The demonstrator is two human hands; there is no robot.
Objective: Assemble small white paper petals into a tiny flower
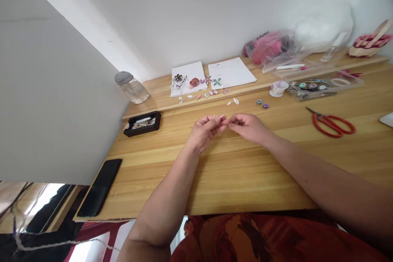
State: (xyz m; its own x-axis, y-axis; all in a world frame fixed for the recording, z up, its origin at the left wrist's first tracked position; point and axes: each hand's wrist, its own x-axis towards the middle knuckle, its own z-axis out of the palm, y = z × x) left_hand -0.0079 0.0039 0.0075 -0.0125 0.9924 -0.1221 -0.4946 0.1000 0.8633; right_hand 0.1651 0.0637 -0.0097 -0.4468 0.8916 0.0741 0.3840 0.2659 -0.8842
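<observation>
My left hand (206, 132) is closed above the middle of the wooden table, thumb against fingers, pinching a small pink-and-white petal-like piece (221, 117). Right beside it, my right hand (245, 127) is closed too, its thumb and fingertips meeting the left fingertips. Whatever sits between the right fingertips is too small to make out. Beyond the hands lie two white petal shapes (236, 101) and a row of small pink and white petals (206, 95). Finished-looking wire flowers, a red one (194, 82) and a green one (217, 82), rest farther back by the paper.
Orange-handled scissors (333, 125), a white spool (279, 88) and a clear box of spools (325, 84) stand to the right. At left are a black bead tray (142, 123), a phone (100, 187) and a lidded bottle (132, 88). A raised ledge (159, 100) runs along the back.
</observation>
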